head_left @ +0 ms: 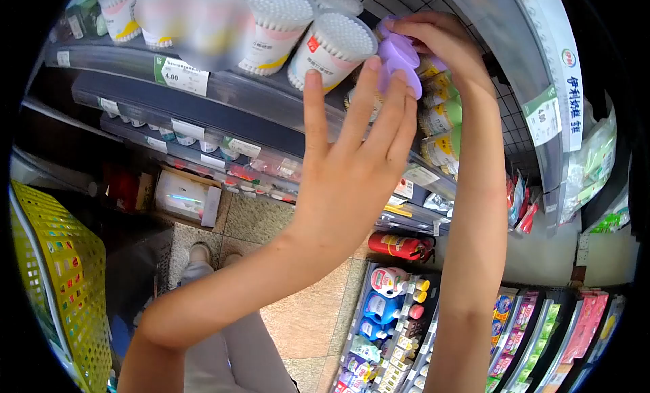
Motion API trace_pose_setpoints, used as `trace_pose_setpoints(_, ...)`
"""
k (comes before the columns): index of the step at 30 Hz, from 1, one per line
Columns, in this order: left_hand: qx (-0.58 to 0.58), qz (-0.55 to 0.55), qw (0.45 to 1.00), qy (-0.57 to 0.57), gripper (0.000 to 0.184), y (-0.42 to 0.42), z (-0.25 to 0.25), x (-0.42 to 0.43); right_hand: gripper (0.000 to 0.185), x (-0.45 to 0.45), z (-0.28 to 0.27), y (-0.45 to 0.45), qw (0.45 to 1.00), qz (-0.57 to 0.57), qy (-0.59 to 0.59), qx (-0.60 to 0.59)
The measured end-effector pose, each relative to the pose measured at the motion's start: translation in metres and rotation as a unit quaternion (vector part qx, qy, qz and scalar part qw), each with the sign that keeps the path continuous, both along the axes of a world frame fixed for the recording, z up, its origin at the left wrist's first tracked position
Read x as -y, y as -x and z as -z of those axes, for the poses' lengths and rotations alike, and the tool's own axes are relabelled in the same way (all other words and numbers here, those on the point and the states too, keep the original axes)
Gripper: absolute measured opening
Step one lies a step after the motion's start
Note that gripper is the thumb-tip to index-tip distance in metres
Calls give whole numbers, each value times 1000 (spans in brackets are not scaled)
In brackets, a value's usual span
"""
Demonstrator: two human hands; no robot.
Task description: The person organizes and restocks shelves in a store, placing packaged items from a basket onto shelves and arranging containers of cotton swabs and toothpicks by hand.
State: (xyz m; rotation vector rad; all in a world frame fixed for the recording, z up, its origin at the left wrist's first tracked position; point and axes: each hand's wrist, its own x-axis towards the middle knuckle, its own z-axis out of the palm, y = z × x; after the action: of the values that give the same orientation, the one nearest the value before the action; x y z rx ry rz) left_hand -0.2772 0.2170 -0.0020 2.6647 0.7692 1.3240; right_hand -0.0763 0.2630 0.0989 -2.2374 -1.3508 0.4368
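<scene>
My right hand (443, 40) reaches to the far end of the upper shelf, its fingers bent round purple lids (399, 54) in a row of small tubs. What sits under those lids is mostly hidden by my hands. My left hand (355, 146) is stretched out in front of the shelf, fingers spread, with several fingertips against the lower purple lid. Just left of the lids stands a clear tub of cotton swabs (332, 51) with a pink and yellow label. Small tubs with green lids (443, 115) line up below my right wrist.
More cotton swab tubs (276, 27) fill the shelf to the left, above a 4.00 price tag (181, 76). A yellow-green basket (68, 278) is at lower left. Beyond the lower shelves are a red fire extinguisher (399, 245) and detergent bottles (379, 306). A shelf edge (552, 115) rises at right.
</scene>
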Motion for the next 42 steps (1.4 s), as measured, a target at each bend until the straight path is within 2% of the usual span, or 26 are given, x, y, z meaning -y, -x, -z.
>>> trace_pose_setpoints(1,-4,3,1000,0,49,1,0,0,49,-1,2,-4,1000,-3,1,-4)
trace_pose_setpoints(2,-8,6,1000,-1,50,1,-1,0,50,-2,5,-7,999,16,-4,46)
trace_pose_setpoints(5,-26,25,999,14,53,6,-5,-1,49,10,27,-34,983,71,-160,51)
trace_pose_setpoints(6,-34,33,999,24,54,9,-9,-1,48,20,30,-22,967,72,-209,126)
trace_pose_setpoints(7,-43,43,998,33,55,12,-12,-1,46,35,29,1,964,87,-216,132)
trace_pose_setpoints(8,-76,57,993,73,85,16,-16,0,45,51,23,33,960,104,-222,137)
trace_pose_setpoints(11,-71,62,994,58,86,16,-26,-2,43,95,37,85,941,126,-286,128)
trace_pose_setpoints(13,-78,91,992,36,80,13,-28,-5,38,118,52,109,917,108,-372,95)
trace_pose_setpoints(15,-100,126,987,24,75,9,-36,-10,39,141,59,133,919,116,-372,59)
trace_pose_setpoints(16,-102,141,985,7,66,6,-43,-13,39,151,63,141,918,125,-375,36)
trace_pose_setpoints(19,-96,172,980,-33,59,-14,-54,-24,43,180,74,160,914,142,-379,-27)
trace_pose_setpoints(20,-32,190,977,-93,44,-27,-58,-29,44,189,73,165,917,148,-369,-34)
trace_pose_setpoints(23,-90,212,971,-55,53,-61,-72,-51,47,211,74,182,916,158,-361,-76)
trace_pose_setpoints(25,-118,246,961,36,49,-91,-78,-65,48,222,74,190,914,157,-361,-102)
trace_pose_setpoints(27,-145,240,960,-1,46,-117,-89,-74,49,229,75,194,913,151,-360,-119)
trace_pose_setpoints(33,-278,437,855,32,46,-178,-104,-139,52,249,79,196,905,160,-366,-147)
trace_pose_setpoints(42,-288,400,870,13,45,-194,-93,-136,50,269,94,188,898,197,-360,-157)
